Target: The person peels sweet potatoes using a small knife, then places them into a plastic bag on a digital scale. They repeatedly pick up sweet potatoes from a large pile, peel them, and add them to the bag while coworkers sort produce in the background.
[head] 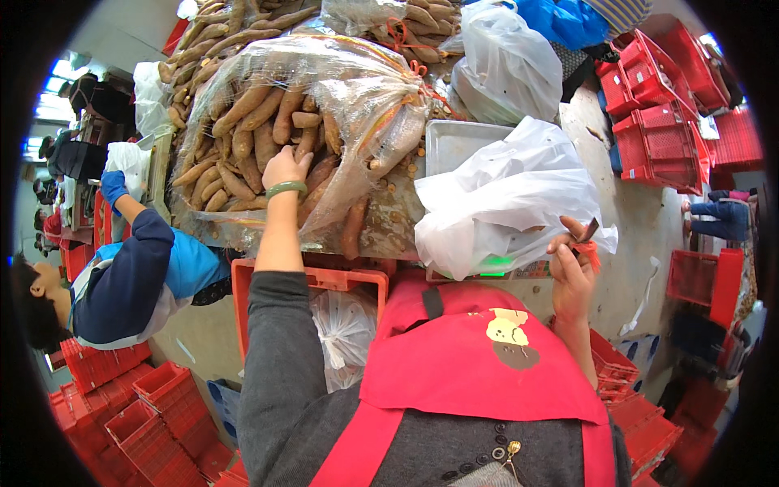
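My left hand (285,167), with a green bangle at its wrist, reaches into a torn clear plastic bag (371,79) full of sweet potatoes (265,137). Its thumb and fingers close around the lower end of one sweet potato (308,139), which still lies among the others. Over to the right, my right hand (571,268) grips a small dark-bladed tool (589,230), seemingly a knife, with red wrapping around it. Just beside that hand, a white plastic bag (505,189) drapes over a metal weighing tray (462,146). What the bag holds is mostly hidden.
A tied white bag (511,67) stands behind the tray. Below the table edge, a red crate (347,280) contains a knotted clear bag (341,335). A co-worker (134,274) with a blue glove is at the left. Red crates (660,146) are stacked on both sides.
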`<state>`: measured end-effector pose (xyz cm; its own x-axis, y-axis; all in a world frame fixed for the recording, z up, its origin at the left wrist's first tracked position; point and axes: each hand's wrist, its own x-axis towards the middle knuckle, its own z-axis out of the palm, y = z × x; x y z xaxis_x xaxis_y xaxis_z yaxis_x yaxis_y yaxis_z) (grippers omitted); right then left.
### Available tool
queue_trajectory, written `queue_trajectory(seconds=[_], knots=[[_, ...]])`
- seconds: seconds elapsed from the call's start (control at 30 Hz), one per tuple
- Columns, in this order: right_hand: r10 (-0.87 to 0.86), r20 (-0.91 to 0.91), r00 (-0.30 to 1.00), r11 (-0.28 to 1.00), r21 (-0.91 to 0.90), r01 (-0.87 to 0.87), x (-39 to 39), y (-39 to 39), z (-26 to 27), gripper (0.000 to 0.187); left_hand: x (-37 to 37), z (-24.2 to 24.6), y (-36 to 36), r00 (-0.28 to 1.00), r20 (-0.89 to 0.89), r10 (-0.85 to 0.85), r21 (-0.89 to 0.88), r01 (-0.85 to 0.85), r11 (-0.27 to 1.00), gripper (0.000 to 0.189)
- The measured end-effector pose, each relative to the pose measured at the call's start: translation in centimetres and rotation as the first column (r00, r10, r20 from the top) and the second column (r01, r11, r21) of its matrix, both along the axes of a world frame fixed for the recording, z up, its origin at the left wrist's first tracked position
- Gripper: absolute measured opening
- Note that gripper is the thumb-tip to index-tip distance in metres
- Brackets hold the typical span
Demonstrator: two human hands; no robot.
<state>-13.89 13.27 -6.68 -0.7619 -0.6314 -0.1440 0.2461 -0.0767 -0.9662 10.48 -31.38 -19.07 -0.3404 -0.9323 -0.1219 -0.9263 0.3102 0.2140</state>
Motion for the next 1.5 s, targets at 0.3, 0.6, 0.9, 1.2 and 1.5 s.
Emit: queue_trajectory(seconds=[0.3,0.6,0.9,1.2,1.5], knots=[[0.264,0.051,0.963,0.959,0.092,-0.268,1.1,-2.8,2.0,0.033,8.8,4.7,15.0,0.189,-0.753,0.631,0.638,0.445,0.628,0.052],[0.595,-0.06,0.801,0.799,-0.064,-0.598,3.2,-11.5,2.6,0.024,3.3,7.2,25.2,0.295,-0.83,0.473,0.464,0.836,0.294,0.068],[0.44,-0.633,0.637,0.891,0.218,-0.399,3.4,-11.2,1.8,0.032,-0.6,10.8,28.5,0.312,-0.864,0.395,0.503,0.5,0.705,0.035],[0.393,-0.885,0.25,0.857,0.254,-0.449,2.7,-10.9,1.2,0.03,1.1,12.3,28.8,0.546,-0.831,0.105,0.339,0.347,0.874,0.043],[0.399,-0.671,0.625,0.892,0.125,-0.435,3.9,-10.7,-1.7,0.024,2.0,11.0,27.7,-0.132,-0.889,0.439,0.396,0.26,0.881,0.044]])
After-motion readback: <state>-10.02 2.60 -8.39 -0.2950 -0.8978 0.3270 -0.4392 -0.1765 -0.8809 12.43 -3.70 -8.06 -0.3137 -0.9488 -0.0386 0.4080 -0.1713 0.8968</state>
